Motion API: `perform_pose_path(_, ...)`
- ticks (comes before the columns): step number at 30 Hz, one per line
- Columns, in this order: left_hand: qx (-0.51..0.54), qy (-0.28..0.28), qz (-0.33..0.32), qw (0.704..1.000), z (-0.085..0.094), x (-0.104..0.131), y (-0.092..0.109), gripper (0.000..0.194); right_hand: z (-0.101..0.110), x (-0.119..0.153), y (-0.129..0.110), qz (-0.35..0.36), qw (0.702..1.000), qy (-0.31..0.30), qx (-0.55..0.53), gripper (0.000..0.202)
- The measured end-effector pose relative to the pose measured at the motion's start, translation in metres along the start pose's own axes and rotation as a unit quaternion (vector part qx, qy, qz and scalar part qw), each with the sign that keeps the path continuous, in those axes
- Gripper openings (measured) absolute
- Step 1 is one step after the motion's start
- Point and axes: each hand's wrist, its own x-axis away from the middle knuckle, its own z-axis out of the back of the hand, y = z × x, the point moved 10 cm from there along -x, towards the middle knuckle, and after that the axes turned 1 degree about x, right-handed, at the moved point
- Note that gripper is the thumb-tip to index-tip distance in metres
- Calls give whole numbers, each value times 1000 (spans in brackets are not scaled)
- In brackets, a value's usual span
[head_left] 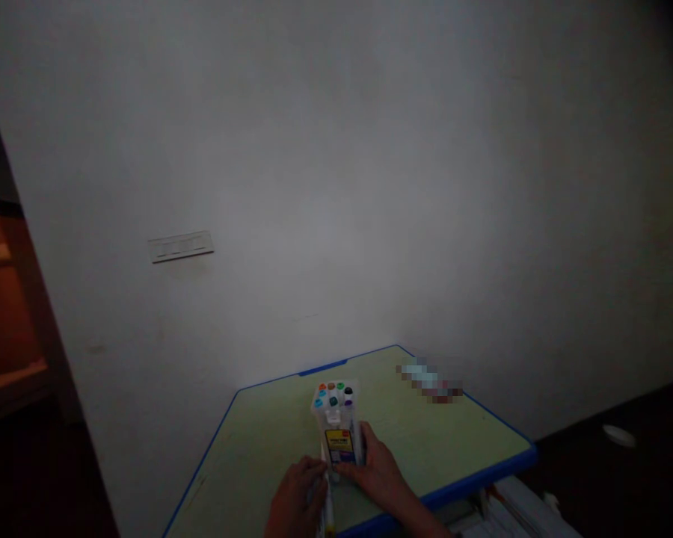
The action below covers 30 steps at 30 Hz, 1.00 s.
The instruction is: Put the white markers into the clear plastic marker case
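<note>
1. Standing upright on the table (pixel 426 441): clear plastic marker case (pixel 338 422), coloured caps showing at its top, yellow label on the near face. Located close to the near edge, roughly mid-width.
2. Right hand (pixel 377 472): fingers closed round the lower right side of the case, thumb across the labelled face; clamped on the case base.
3. Left hand (pixel 296 502): just left of and below that grip, fingers curled round a pale marker (pixel 328 508) held upright, its top near the case bottom. Hold appears closed on the marker; contact with the case itself not clear.
4. Handling, judged: case light and rigid; smooth plastic walls likely slippery; tall and narrow, so prone to tipping when pushed high. Best taken low on the two side walls, as at present, or across the labelled middle. Loose markers inside likely to rattle or spill if inverted.
5. Marker, judged: light, stiff, smooth barrel; best pinched mid-barrel.
6. Outward from the grip, beyond and right: blurred small item (pixel 431 381) lying near the far right edge of the table, well apart from the case; identity not legible.
7. Table: pale green top, blue edging, set against a white wall (pixel 342 187).
8. Up and left of the grip, on the wall: white switch plate (pixel 180 246).
9. Far left: brown wooden furniture (pixel 5 321), dim.
10. Right, on the dark floor: small white object (pixel 618 435); stacked pale papers (pixel 516 512) below the table's near right corner.
</note>
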Motion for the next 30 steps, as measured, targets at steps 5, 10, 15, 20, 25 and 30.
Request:
perform_pose_path(5,-68,-30,31,997,-6,-3,-5,34,0,0,0,22,999,0,-27,44)
perform_pose_path(10,-55,-49,43,996,-7,-5,-8,34,-2,-1,2,22,999,1,-26,43)
perform_pose_path(15,21,-36,41,998,0,-5,-1,29,-1,-1,1,25,999,0,-37,43)
perform_pose_path(20,58,5,21,998,5,-3,2,28,-2,-1,2,19,999,-3,-28,43)
perform_pose_path(25,32,15,52,998,1,-2,-12,27,-3,-1,3,15,1000,-6,-16,43)
perform_pose_path(30,42,17,67,997,-2,-2,-20,27,0,1,-4,17,1000,-6,-21,42)
